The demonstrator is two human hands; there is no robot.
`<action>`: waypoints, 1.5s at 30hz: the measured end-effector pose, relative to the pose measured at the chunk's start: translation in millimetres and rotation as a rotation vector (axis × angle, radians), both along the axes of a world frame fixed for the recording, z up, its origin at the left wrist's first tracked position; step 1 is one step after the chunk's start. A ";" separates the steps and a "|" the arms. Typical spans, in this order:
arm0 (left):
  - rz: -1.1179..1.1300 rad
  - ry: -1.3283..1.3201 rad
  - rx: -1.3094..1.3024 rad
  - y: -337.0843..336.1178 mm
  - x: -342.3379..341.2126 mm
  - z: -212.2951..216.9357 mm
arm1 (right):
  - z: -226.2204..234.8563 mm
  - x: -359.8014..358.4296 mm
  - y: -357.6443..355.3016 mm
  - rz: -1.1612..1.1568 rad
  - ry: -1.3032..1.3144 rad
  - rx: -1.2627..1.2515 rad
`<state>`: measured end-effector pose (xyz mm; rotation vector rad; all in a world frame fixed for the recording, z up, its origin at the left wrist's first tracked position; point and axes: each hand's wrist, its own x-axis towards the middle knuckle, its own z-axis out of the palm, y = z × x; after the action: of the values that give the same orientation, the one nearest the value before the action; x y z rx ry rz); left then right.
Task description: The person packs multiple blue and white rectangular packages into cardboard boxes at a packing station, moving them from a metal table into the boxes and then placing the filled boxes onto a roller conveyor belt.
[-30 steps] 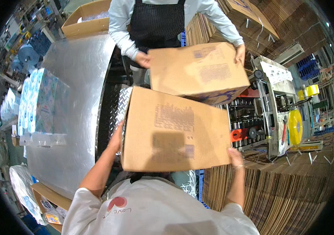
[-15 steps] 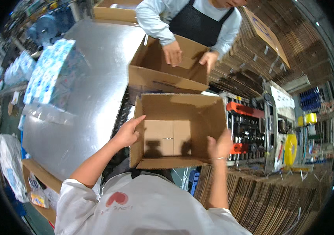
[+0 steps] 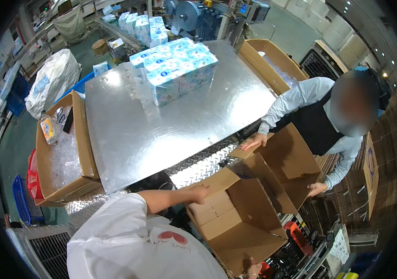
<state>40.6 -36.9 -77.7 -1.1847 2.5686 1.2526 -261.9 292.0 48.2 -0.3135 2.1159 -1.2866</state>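
Left hand (image 3: 201,193): gripping the near flap of the open cardboard box (image 3: 242,223).
Right hand (image 3: 253,269): holds its lower corner.
Box: opening tilted up-left between them.

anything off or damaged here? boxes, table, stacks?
Nothing stands out. The open cardboard box is intact, its flaps spread, with the left hand on one flap and the right hand at its lower edge. The wrapped packs sit in a tidy block on the metal table. No spill shows.

right hand (image 3: 253,269) cut off at lower edge, co-worker's face blurred
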 end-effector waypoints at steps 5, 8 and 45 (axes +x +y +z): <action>-0.266 0.292 0.156 -120.6 19.3 155.8 | -14.0 58.6 -97.5 0.313 0.197 -0.009; 0.123 0.491 0.305 -173.0 80.5 199.0 | 7.8 77.2 -144.8 0.351 0.360 0.161; 0.929 0.992 0.559 -266.8 310.3 140.5 | 26.2 249.0 -667.6 1.177 -0.624 0.154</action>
<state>350.9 -303.7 62.8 -1.9971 1.6165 3.1112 -12.9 -375.7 74.4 -0.8020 1.1078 -0.4077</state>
